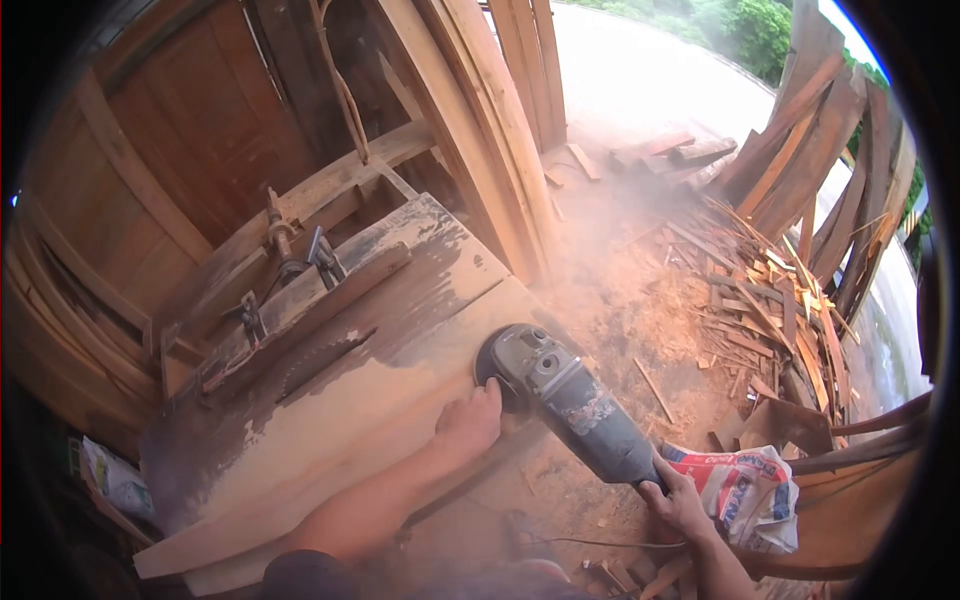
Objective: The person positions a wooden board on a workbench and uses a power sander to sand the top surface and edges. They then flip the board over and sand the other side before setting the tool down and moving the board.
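Observation:
An angle grinder lies slantwise over the right edge of a wooden panel, its round disc end touching or just above the wood. My left hand is closed at the grinder's head, near the disc, with the forearm across the panel. My right hand is wrapped round the rear handle, off the panel's right side. The panel is pale where bare and dark brown in patches toward its upper left. Metal clamps stand at its far edge. Dust hazes the air.
Scrap wood and splinters are heaped at the right, with sawdust over the ground. A red and white bag sits beside my right hand. Tall boards lean behind the panel; wooden doors stand at the left.

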Demonstrator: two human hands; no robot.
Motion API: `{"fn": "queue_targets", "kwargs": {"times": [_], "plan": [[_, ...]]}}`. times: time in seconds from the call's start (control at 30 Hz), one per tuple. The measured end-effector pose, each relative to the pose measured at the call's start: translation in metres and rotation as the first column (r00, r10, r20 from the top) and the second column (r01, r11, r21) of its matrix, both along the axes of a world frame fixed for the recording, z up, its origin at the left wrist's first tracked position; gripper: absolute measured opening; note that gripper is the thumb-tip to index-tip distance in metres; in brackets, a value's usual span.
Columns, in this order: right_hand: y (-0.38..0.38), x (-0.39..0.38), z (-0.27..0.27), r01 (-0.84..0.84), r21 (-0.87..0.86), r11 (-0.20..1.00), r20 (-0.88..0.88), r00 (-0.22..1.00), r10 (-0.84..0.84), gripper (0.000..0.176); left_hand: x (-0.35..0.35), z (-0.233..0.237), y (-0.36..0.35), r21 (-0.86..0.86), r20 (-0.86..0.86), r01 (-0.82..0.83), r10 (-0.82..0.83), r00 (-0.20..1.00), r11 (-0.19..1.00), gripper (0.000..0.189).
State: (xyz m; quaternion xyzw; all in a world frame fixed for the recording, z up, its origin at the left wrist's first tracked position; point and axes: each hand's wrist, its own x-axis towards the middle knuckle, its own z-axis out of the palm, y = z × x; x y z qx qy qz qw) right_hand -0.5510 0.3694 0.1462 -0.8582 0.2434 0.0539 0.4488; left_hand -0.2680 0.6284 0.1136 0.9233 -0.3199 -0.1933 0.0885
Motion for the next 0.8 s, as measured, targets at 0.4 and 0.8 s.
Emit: {"fn": "queue_targets", "kwargs": {"times": [0.4,0.8], "plan": [[0.001,-0.024,-0.043,0.060,0.050,0.997,0.037,0.997,-0.062,0.066,-0.002,-0.011,0.006,-0.163,0.059,0.014,-0.004,0.998,0.987,0.027],[0.188,-0.022,-0.030,-0.142,0.122,0.982,0.058,0.989,0.135,0.057,-0.079,-0.013,0.245,-0.178,0.186,-0.173,0.206,0.961,0.969,0.027]]}}
